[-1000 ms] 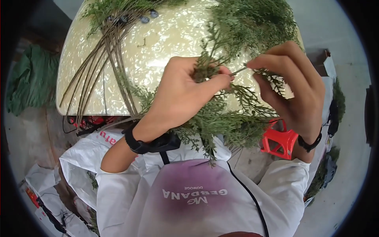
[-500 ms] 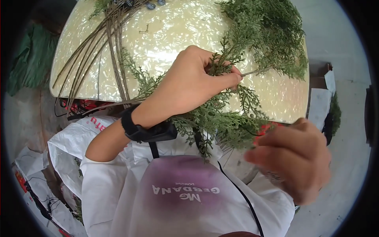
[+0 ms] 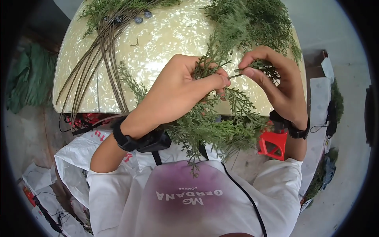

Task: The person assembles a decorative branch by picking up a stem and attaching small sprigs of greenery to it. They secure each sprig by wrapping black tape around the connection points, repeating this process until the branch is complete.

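Greenery fills the frame's centre, bunched in the person's left hand, with a thin stem poking out. The right hand's fingertips meet that stem; whether they pinch it cannot be told. Loose sprigs lie upper right on the table, long twigs upper left.

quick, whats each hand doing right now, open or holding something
Left hand: closed, holding green sprigs.
Right hand: thumb and forefinger curled near a thin stem; whether they grip it cannot be told.
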`<state>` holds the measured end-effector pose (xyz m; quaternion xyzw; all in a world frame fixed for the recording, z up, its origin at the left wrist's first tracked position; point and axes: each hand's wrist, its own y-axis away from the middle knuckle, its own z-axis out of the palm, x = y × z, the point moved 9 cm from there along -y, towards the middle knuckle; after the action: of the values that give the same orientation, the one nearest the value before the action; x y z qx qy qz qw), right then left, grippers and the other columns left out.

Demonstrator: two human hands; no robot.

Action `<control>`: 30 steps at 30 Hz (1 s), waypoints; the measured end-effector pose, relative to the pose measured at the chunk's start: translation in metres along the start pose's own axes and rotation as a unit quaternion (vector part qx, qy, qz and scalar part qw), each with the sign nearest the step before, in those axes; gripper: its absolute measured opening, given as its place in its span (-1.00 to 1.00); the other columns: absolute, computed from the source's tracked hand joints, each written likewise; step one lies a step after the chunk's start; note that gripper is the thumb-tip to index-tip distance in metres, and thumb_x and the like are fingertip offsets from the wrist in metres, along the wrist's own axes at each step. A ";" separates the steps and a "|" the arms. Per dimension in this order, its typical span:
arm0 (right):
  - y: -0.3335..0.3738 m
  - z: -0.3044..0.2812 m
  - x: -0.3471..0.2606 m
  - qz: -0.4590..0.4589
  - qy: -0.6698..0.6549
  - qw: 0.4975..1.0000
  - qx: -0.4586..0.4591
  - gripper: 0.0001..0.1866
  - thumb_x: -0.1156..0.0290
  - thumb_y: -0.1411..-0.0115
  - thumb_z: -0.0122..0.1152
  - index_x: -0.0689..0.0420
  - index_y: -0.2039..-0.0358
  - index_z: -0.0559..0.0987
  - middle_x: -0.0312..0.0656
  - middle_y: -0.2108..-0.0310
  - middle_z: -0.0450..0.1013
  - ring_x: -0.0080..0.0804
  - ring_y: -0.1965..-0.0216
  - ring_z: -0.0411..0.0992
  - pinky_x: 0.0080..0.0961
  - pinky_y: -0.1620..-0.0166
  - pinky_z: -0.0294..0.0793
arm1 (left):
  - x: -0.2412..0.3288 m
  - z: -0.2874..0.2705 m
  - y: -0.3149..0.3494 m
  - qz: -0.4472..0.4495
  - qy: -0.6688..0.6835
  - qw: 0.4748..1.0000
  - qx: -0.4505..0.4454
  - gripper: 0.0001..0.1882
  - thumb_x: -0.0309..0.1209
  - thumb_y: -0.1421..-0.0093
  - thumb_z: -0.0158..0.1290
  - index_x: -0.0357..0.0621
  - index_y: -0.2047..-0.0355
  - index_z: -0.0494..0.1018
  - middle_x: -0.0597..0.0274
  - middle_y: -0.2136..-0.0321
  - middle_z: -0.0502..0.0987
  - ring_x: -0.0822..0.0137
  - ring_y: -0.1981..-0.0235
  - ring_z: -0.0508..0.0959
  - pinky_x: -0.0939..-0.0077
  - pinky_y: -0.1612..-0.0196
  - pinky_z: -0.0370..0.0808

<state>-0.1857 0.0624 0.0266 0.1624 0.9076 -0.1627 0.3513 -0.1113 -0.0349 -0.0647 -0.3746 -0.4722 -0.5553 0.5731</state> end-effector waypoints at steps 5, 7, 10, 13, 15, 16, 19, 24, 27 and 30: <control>0.006 0.002 0.004 0.010 -0.030 0.999 -0.007 -0.93 0.66 -0.14 0.17 0.28 0.33 0.54 -0.19 0.33 0.49 -0.43 0.26 0.45 -0.54 0.12 0.39 | -0.005 0.002 -0.001 -0.050 0.001 0.999 -0.008 -0.80 -0.46 -0.19 0.09 -0.37 0.25 0.55 0.15 0.34 0.63 0.47 0.38 0.60 0.62 0.48 0.50; 0.005 0.003 0.004 0.001 -0.006 1.000 -0.005 -0.92 0.67 -0.14 0.16 0.28 0.33 0.54 -0.19 0.33 0.49 -0.43 0.26 0.44 -0.54 0.12 0.38 | -0.003 0.005 -0.002 -0.051 -0.002 0.999 -0.012 -0.80 -0.46 -0.19 0.09 -0.37 0.25 0.55 0.14 0.34 0.63 0.47 0.38 0.60 0.61 0.48 0.51; 0.010 0.001 0.005 -0.023 -0.012 1.000 -0.001 -0.89 0.66 -0.12 0.20 0.29 0.30 0.54 -0.15 0.34 0.51 -0.40 0.29 0.47 -0.55 0.17 0.44 | -0.004 0.007 -0.003 -0.049 -0.007 0.999 -0.016 -0.80 -0.46 -0.19 0.10 -0.37 0.26 0.55 0.13 0.34 0.63 0.46 0.39 0.60 0.59 0.48 0.53; 0.011 0.004 0.002 -0.034 -0.010 0.999 0.004 -0.88 0.67 -0.11 0.21 0.29 0.30 0.55 -0.14 0.34 0.51 -0.38 0.29 0.47 -0.54 0.18 0.44 | -0.007 0.001 -0.002 -0.039 -0.031 0.999 -0.005 -0.81 -0.46 -0.19 0.09 -0.36 0.27 0.55 0.14 0.34 0.63 0.47 0.39 0.59 0.58 0.48 0.53; 0.012 0.005 0.001 -0.025 -0.003 1.000 0.017 -0.90 0.68 -0.11 0.20 0.29 0.33 0.54 -0.17 0.34 0.50 -0.39 0.25 0.45 -0.52 0.13 0.39 | -0.007 0.002 -0.003 -0.039 -0.028 0.999 -0.007 -0.82 -0.46 -0.19 0.09 -0.35 0.28 0.56 0.15 0.35 0.63 0.47 0.40 0.59 0.59 0.48 0.53; 0.013 0.006 0.001 -0.025 -0.004 1.000 0.017 -0.90 0.68 -0.11 0.20 0.29 0.33 0.54 -0.17 0.34 0.50 -0.39 0.25 0.45 -0.52 0.13 0.39 | -0.006 0.002 -0.003 -0.040 -0.026 0.999 -0.010 -0.82 -0.46 -0.19 0.09 -0.34 0.28 0.56 0.16 0.35 0.63 0.48 0.40 0.59 0.59 0.48 0.53; 0.015 0.008 0.003 -0.019 0.002 1.000 0.017 -0.89 0.69 -0.09 0.21 0.29 0.33 0.55 -0.15 0.34 0.50 -0.37 0.26 0.45 -0.51 0.13 0.40 | -0.008 0.001 -0.003 -0.043 -0.034 0.998 -0.009 -0.83 -0.46 -0.19 0.08 -0.34 0.29 0.57 0.18 0.36 0.63 0.48 0.40 0.59 0.60 0.48 0.53; 0.015 0.003 0.005 -0.026 0.008 0.999 0.031 -0.88 0.69 -0.08 0.22 0.29 0.34 0.55 -0.14 0.34 0.50 -0.35 0.26 0.46 -0.52 0.13 0.40 | -0.011 0.000 -0.006 -0.043 -0.036 0.998 0.001 -0.83 -0.46 -0.19 0.09 -0.33 0.30 0.57 0.21 0.38 0.62 0.49 0.40 0.59 0.61 0.48 0.52; 0.012 0.006 0.000 -0.047 0.058 0.997 0.023 -0.86 0.71 -0.06 0.23 0.29 0.33 0.55 -0.15 0.34 0.51 -0.35 0.28 0.47 -0.51 0.15 0.42 | -0.012 0.001 -0.008 -0.039 -0.026 0.999 0.000 -0.83 -0.46 -0.19 0.09 -0.33 0.31 0.58 0.22 0.40 0.62 0.50 0.40 0.59 0.61 0.49 0.51; 0.014 0.009 -0.001 -0.068 0.083 0.994 0.021 -0.84 0.71 -0.04 0.25 0.29 0.33 0.55 -0.14 0.34 0.52 -0.33 0.29 0.48 -0.50 0.17 0.44 | -0.012 0.000 -0.010 -0.029 -0.021 0.999 -0.007 -0.83 -0.46 -0.19 0.09 -0.34 0.31 0.58 0.23 0.42 0.62 0.51 0.40 0.58 0.63 0.49 0.50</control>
<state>-0.1740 0.0712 0.0181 0.1203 0.9390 -0.1909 0.2594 -0.1209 -0.0324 -0.0771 -0.3763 -0.4908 -0.5669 0.5442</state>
